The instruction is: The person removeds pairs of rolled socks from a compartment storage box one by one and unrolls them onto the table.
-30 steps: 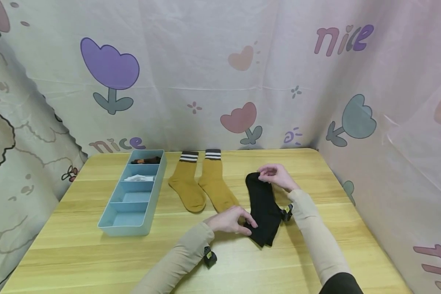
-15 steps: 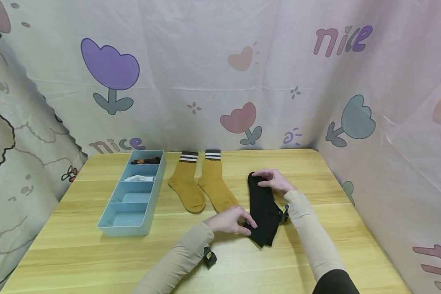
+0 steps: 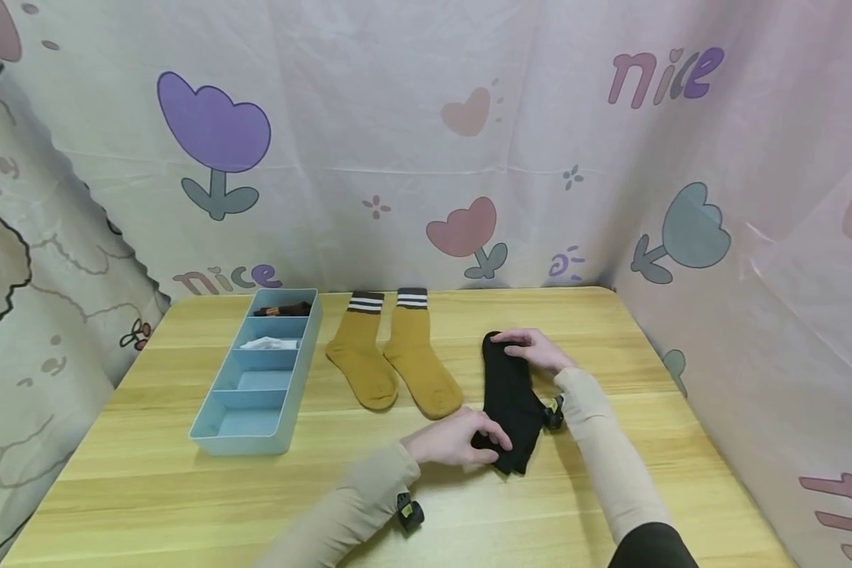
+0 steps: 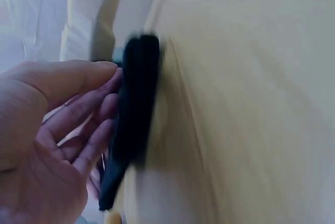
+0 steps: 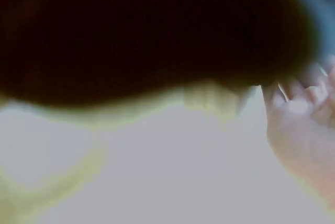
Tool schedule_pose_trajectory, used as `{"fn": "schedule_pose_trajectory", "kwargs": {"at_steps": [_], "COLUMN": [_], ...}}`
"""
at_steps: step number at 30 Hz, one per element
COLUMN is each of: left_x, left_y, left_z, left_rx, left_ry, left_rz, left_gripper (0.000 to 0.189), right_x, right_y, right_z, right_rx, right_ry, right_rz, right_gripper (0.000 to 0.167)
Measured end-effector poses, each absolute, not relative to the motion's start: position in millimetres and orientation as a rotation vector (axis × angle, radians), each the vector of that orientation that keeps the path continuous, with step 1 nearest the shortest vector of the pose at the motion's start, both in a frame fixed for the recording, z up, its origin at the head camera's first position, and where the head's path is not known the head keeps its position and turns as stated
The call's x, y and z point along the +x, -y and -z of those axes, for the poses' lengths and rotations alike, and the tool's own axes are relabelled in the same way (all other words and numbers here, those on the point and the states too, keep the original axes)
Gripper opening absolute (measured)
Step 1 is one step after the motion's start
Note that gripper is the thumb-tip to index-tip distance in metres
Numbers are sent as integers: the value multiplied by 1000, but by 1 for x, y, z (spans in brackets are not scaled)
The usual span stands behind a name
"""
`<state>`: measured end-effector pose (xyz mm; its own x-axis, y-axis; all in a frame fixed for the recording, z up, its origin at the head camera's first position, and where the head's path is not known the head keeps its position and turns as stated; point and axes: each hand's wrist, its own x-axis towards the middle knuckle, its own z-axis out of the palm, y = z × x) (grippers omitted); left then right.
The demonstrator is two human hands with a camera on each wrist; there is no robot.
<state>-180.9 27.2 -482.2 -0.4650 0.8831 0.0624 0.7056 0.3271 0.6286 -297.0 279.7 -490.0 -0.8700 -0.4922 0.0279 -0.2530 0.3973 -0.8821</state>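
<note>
A pair of black socks (image 3: 511, 402), one laid over the other, lies flat on the table right of centre. At their near end my left hand (image 3: 457, 438) rests its thumb and bent fingertips on the fabric. My right hand (image 3: 536, 347) lies over the far end, fingers stretched across it. In the left wrist view, the thumb and fingertips of the left hand (image 4: 57, 124) meet the side of the dark socks (image 4: 137, 98). The right wrist view is mostly filled by a dark blur, with part of the right hand (image 5: 301, 135) at the edge.
Two mustard socks (image 3: 360, 355) with striped cuffs lie side by side left of the black pair. Farther left stands a light blue divided box (image 3: 300, 379) holding a dark rolled item (image 3: 284, 309) and a white one (image 3: 270, 344). A printed curtain (image 3: 369, 118) borders the wooden table (image 3: 149, 489).
The left hand has shifted slightly right along the near end of the black socks. The right hand's fingers have gone from a pinch to lying extended, and the socks' far end has moved slightly right.
</note>
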Motion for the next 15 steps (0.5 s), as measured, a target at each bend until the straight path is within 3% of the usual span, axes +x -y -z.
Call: {"fn": "schedule_pose_trajectory", "kwargs": {"at_steps": [15], "left_x": [-171], "left_y": [-47], "left_z": [482], "left_rx": [1350], "left_ry": [-2379], "left_rz": [-872], "left_gripper": [27], "right_x": [-282], "right_y": [-324], "right_z": [494], "right_rx": [-528], "right_ry": [-2627], "right_rz": [1418], "right_gripper": [33]}}
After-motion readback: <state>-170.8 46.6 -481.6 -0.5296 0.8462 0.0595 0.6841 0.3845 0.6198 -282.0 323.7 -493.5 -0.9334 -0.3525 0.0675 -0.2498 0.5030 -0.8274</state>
